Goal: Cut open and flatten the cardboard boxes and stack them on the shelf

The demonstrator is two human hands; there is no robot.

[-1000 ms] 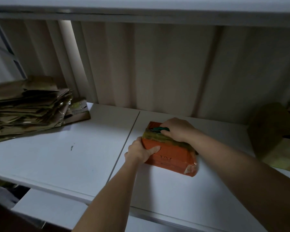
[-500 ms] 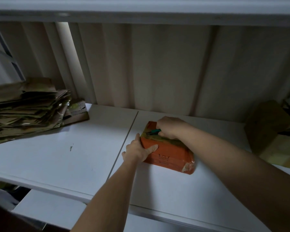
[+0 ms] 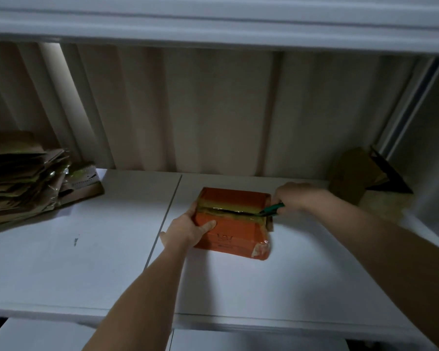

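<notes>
An orange cardboard box lies flat on the white shelf, wrapped in clear tape. A dark slit runs along the yellowish tape band across its top. My left hand grips the box's left edge, thumb lying on top. My right hand is at the box's right end and holds a green-handled cutter, whose tip sits at the right end of the slit. A stack of flattened cardboard lies at the far left of the shelf.
A brown cardboard box stands at the back right beside a dark bracket. A ribbed wall closes the back of the shelf and another shelf board hangs overhead. A seam splits the shelf surface just left of the box.
My right hand has drawn the cutter from the left end of the tape band to the right end, leaving an open slit. My left hand has stayed on the box's left edge.
</notes>
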